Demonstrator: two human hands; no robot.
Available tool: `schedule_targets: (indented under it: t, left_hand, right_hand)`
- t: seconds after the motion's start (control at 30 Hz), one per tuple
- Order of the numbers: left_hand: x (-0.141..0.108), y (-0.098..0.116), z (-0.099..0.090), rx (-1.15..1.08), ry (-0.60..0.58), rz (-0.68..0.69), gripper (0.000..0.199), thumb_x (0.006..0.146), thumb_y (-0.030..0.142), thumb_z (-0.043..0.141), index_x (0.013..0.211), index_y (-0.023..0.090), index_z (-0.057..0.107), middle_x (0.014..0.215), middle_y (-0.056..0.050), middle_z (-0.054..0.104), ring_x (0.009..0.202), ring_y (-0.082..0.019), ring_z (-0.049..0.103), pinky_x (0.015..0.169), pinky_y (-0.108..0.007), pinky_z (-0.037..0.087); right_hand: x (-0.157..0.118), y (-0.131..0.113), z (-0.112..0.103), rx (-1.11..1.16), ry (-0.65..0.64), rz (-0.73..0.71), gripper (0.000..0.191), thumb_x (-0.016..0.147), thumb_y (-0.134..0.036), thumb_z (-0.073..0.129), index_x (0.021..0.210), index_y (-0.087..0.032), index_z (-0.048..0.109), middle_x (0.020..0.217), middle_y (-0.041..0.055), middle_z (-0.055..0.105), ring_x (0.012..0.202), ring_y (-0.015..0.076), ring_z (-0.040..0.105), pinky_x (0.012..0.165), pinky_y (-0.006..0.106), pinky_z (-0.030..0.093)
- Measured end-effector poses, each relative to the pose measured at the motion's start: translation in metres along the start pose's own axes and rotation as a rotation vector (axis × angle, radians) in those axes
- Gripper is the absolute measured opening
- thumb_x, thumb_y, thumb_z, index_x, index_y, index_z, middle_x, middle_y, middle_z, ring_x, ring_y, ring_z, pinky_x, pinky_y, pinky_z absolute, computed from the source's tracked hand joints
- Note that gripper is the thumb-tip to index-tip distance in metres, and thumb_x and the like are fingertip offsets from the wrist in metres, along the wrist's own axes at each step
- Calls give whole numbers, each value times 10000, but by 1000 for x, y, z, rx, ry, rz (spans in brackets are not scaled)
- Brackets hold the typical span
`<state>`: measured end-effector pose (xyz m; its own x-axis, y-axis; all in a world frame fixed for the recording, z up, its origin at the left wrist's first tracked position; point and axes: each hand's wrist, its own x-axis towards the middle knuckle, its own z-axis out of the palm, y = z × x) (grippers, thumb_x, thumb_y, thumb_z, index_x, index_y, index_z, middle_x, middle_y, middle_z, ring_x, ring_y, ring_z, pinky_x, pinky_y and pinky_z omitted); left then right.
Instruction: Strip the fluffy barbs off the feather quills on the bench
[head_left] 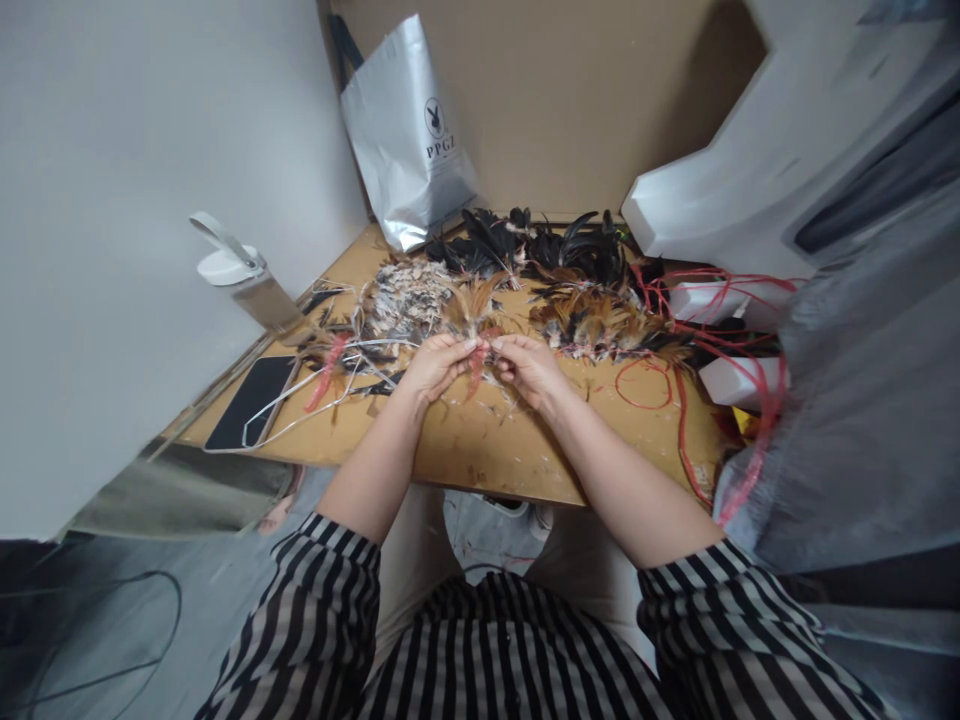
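Observation:
Over the middle of the wooden table, my left hand [441, 366] and my right hand [526, 368] meet fingertip to fingertip. Both pinch the base of a small brown feather bunch [471, 305], whose tips fan out away from me. A pink-red strip [475, 372] hangs down between the hands. Behind my left hand lies a heap of pale, mottled feathers [409, 295]. Brown and orange feathers [600, 318] are spread beyond my right hand, and black feathers [495, 240] lie along the back.
A phone [253, 400] and a lidded bottle [259, 285] are at the left, near white cord. A silver bag [412, 140] stands at the back left. Red string [681, 400] trails over the table's right side beside white boxes [739, 382].

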<state>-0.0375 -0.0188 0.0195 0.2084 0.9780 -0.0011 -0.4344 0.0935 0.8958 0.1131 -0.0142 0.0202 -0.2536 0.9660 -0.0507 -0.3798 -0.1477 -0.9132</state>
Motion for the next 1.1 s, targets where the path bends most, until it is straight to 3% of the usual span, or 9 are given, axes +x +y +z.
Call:
schedule_targets:
  t: [0.2, 0.6, 0.9, 1.03, 1.1]
  left_hand:
    - [-1, 0, 1, 28, -3, -19, 173, 617, 192, 699, 750, 89, 660, 702, -78, 669, 669, -120, 620, 647, -208, 471]
    - [-1, -5, 1, 126, 6, -28, 208, 573, 233, 729, 694, 80, 656, 704, -93, 671, 662, -132, 623, 675, -240, 471]
    - [4, -2, 0, -39, 88, 51, 143, 591, 156, 711, 698, 85, 648, 713, -75, 670, 667, -108, 619, 720, -226, 469]
    - [4, 1, -2, -124, 84, 61, 101, 624, 136, 683, 702, 91, 638, 754, -74, 667, 689, -106, 620, 733, -224, 473]
    - [4, 3, -4, -157, 100, 55, 77, 648, 130, 662, 710, 96, 633, 764, -69, 664, 692, -99, 618, 709, -206, 475]
  right_hand:
    - [-6, -5, 7, -156, 134, -142, 201, 565, -324, 688, 627, -162, 586, 464, -55, 477, 402, 39, 351, 387, 176, 245]
    - [1, 3, 4, -243, 161, -249, 168, 572, -294, 669, 632, -155, 597, 600, -11, 601, 536, 81, 511, 546, 209, 398]
    - [-3, -1, 6, -81, 134, -128, 235, 554, -336, 695, 643, -174, 550, 444, -59, 474, 391, 50, 382, 368, 173, 257]
    - [-2, 1, 5, -8, 104, -120, 243, 549, -321, 707, 649, -174, 542, 514, -44, 524, 435, 53, 435, 375, 164, 280]
    - [-3, -4, 4, 58, 61, -126, 233, 557, -302, 706, 648, -177, 532, 642, -19, 595, 482, 55, 473, 390, 164, 314]
